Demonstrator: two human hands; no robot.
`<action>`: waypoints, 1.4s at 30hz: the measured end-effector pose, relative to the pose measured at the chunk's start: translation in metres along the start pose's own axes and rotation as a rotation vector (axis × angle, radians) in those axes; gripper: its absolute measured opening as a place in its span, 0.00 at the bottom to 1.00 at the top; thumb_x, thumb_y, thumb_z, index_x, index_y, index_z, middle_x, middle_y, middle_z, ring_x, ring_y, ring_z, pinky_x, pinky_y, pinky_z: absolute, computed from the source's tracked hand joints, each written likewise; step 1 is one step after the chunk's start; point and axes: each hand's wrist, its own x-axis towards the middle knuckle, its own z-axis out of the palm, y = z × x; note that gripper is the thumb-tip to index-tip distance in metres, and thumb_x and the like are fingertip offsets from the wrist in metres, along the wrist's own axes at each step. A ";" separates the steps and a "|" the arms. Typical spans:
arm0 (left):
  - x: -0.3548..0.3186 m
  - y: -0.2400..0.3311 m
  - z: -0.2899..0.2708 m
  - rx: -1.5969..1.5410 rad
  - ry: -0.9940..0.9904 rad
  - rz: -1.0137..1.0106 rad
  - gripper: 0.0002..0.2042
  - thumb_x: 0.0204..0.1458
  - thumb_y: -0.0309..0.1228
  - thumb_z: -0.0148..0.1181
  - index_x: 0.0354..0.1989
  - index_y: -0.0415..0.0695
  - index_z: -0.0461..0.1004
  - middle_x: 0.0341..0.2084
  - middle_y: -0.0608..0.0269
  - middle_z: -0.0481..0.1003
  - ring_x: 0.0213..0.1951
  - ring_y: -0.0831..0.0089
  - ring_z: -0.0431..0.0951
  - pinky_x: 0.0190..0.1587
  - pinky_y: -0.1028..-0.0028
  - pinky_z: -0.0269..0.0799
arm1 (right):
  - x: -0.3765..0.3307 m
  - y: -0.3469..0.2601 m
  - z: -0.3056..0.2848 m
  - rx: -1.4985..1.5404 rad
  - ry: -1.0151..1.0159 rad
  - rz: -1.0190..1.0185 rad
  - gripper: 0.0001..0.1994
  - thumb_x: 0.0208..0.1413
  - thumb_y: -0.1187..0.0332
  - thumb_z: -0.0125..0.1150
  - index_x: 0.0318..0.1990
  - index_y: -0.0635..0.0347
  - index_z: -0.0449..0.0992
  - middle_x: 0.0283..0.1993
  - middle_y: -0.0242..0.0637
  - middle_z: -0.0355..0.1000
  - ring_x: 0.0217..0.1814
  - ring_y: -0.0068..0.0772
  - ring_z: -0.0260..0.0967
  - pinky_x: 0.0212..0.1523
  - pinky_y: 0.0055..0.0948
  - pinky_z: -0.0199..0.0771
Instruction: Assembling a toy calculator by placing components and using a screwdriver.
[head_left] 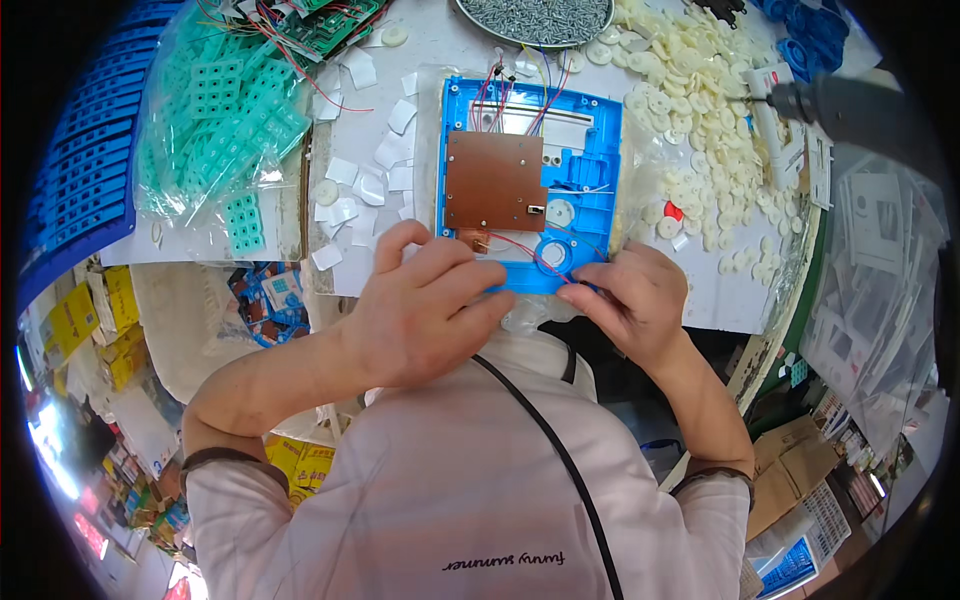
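Observation:
A blue plastic casing [606, 130] lies open-side up in front of me, with a brown circuit board [494, 180] screwed inside it. Thin red and dark wires run over its upper part, and a red wire [515, 243] crosses its near end past a round speaker-like part [553, 253]. At the casing's near left corner is my left hand [425, 305], its fingers curled inward; whatever they grip is hidden. My right hand [635, 300] pinches the end of the red wire between thumb and forefinger at the casing's near right edge.
Cream plastic discs [700, 110] are heaped on the right, below a dark power screwdriver [810, 103]. A metal bowl of screws [540, 18] stands at the back. Left are green keypads [225, 110], white squares [370, 187], circuit boards [325, 25] and blue casings [85, 130].

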 end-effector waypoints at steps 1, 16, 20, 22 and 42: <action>0.001 0.001 0.004 -0.009 0.002 0.008 0.18 0.38 0.28 0.71 0.42 0.50 0.81 0.44 0.69 0.78 0.41 0.68 0.75 0.50 0.58 0.62 | 0.001 0.000 -0.001 -0.009 -0.003 -0.017 0.13 0.43 0.62 0.80 0.33 0.55 0.82 0.22 0.29 0.69 0.23 0.33 0.64 0.25 0.32 0.60; 0.002 -0.012 0.013 -0.109 -0.042 0.024 0.14 0.40 0.25 0.67 0.38 0.49 0.79 0.32 0.70 0.75 0.37 0.68 0.76 0.45 0.64 0.71 | 0.000 0.017 0.008 0.027 0.057 -0.298 0.13 0.41 0.63 0.80 0.35 0.54 0.84 0.28 0.25 0.67 0.31 0.33 0.62 0.33 0.35 0.58; 0.003 -0.008 0.010 -0.064 -0.106 0.013 0.18 0.43 0.27 0.66 0.46 0.50 0.80 0.35 0.70 0.75 0.37 0.69 0.75 0.45 0.65 0.69 | -0.008 0.024 0.000 -0.003 0.015 -0.258 0.15 0.42 0.63 0.79 0.40 0.52 0.86 0.27 0.25 0.64 0.30 0.33 0.60 0.33 0.35 0.57; 0.008 -0.002 0.010 -0.024 -0.105 0.029 0.21 0.45 0.28 0.65 0.51 0.51 0.80 0.37 0.71 0.74 0.37 0.71 0.74 0.46 0.66 0.67 | -0.013 0.026 -0.003 -0.011 -0.006 -0.239 0.16 0.43 0.64 0.79 0.42 0.51 0.86 0.26 0.24 0.62 0.30 0.33 0.59 0.33 0.35 0.56; 0.027 0.014 0.023 0.286 -0.108 0.275 0.18 0.48 0.34 0.60 0.49 0.45 0.82 0.41 0.70 0.75 0.37 0.72 0.71 0.46 0.67 0.65 | 0.022 -0.022 -0.033 0.173 -0.419 0.484 0.06 0.55 0.72 0.67 0.40 0.59 0.82 0.25 0.46 0.75 0.28 0.48 0.76 0.29 0.40 0.73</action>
